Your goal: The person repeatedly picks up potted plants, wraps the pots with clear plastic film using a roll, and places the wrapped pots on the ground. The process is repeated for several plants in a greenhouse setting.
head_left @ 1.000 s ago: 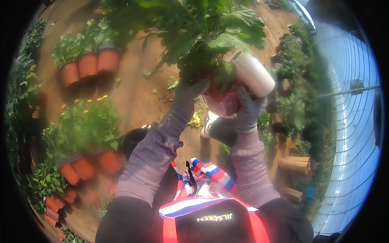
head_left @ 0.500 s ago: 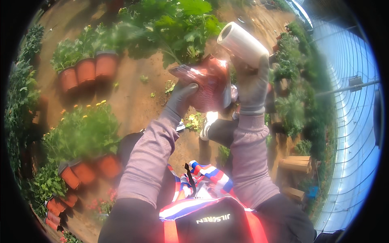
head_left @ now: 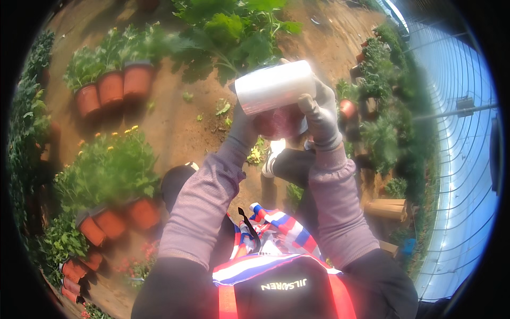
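Head view shows me both gloved hands raised in front of the chest, working together on a potted plant. My left hand (head_left: 245, 127) comes up from the lower left and its fingers are clenched around the reddish pot (head_left: 280, 121), which is wrapped in a shiny, clear film; I see it from the side, partly hidden behind the roll. My right hand (head_left: 320, 114) grips a roll of clear plastic wrap (head_left: 275, 86), fingers curled over its right end, the roll lying almost level and pressed against the top of the pot. The plant's green leaves (head_left: 240, 37) spread up and away from the pot toward the top of the picture.

Both hands and the pot are held in the air, well above the bare brown soil floor (head_left: 175, 122). Below the hands I can see a dark trouser leg and a pale shoe (head_left: 272, 158) on the ground.

To the left stand three orange pots with green plants (head_left: 111, 87) in a row. Nearer my left elbow is a cluster of orange pots holding plants with small yellow flowers (head_left: 109, 170). Along the right edge run more potted plants (head_left: 380, 138) and the curved clear wall of a greenhouse (head_left: 457, 133). A striped bag or cloth (head_left: 276, 234) hangs at my chest.
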